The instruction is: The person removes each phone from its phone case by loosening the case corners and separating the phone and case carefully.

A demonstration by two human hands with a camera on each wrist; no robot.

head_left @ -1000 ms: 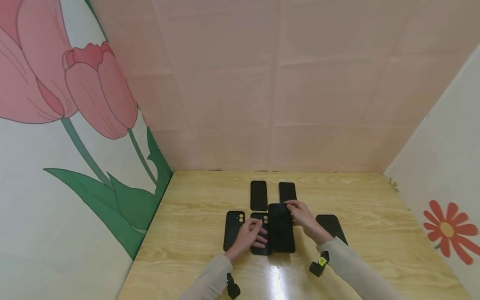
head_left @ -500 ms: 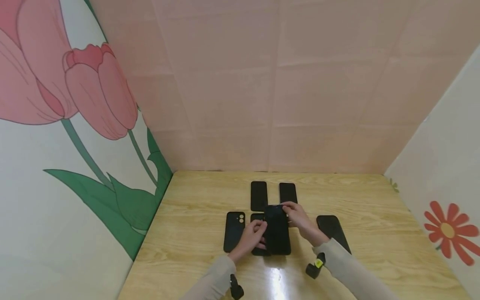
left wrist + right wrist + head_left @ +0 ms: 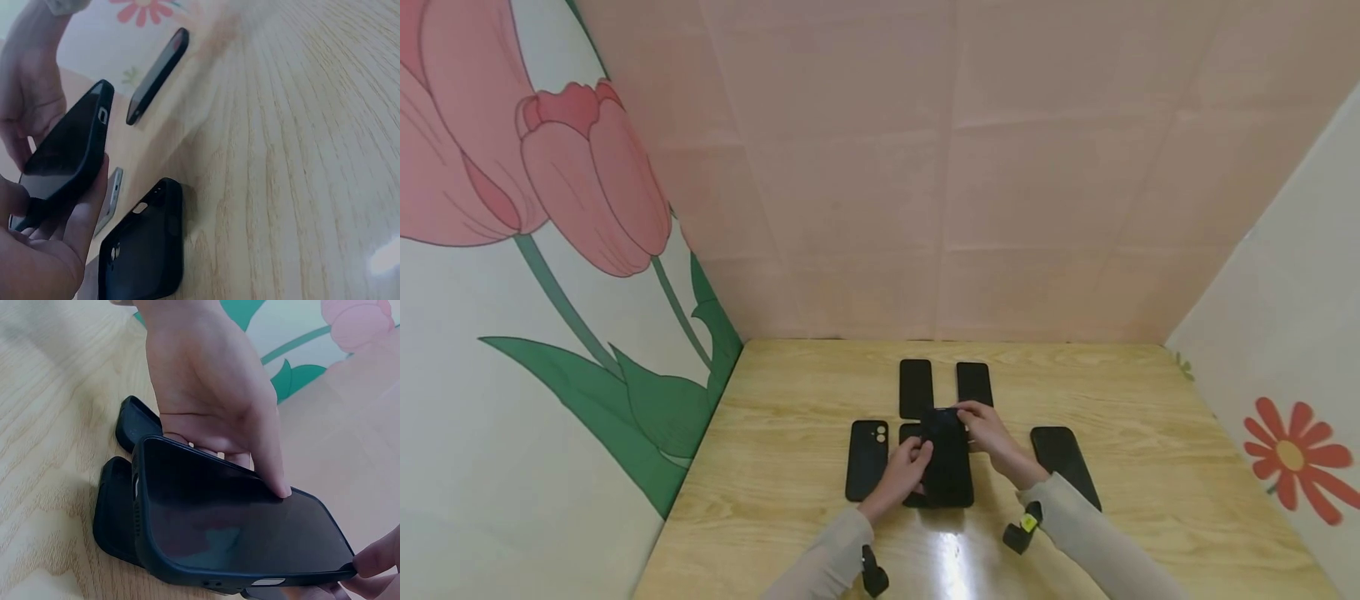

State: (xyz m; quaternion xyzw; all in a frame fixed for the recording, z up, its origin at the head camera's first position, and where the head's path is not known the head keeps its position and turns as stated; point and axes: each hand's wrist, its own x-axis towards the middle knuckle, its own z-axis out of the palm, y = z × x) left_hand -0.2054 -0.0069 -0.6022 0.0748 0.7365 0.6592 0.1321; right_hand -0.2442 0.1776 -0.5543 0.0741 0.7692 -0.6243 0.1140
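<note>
A smartphone in a black case (image 3: 949,471) is held above the table between my hands, screen up. My left hand (image 3: 902,473) grips its left long edge; in the right wrist view the thumb of the left hand (image 3: 206,387) lies on the screen edge with the fingers beneath. My right hand (image 3: 992,433) pinches the upper right corner, and in the right wrist view the right hand's fingertips (image 3: 378,556) show at that corner. An open black phone case (image 3: 912,432) lies partly hidden below the phone. Another black phone case (image 3: 867,461) lies left of it.
Two dark phones (image 3: 916,389) (image 3: 974,383) lie behind the hands. A dark phone in a case (image 3: 1065,465) lies on the right, beside my right forearm. The wood-grain table (image 3: 760,467) meets a pink back wall (image 3: 940,208) and patterned side walls.
The cased phone has shifted left, over the phone case below. My left hand, apart from it at first, now grips its left edge. The right hand moved left with it.
</note>
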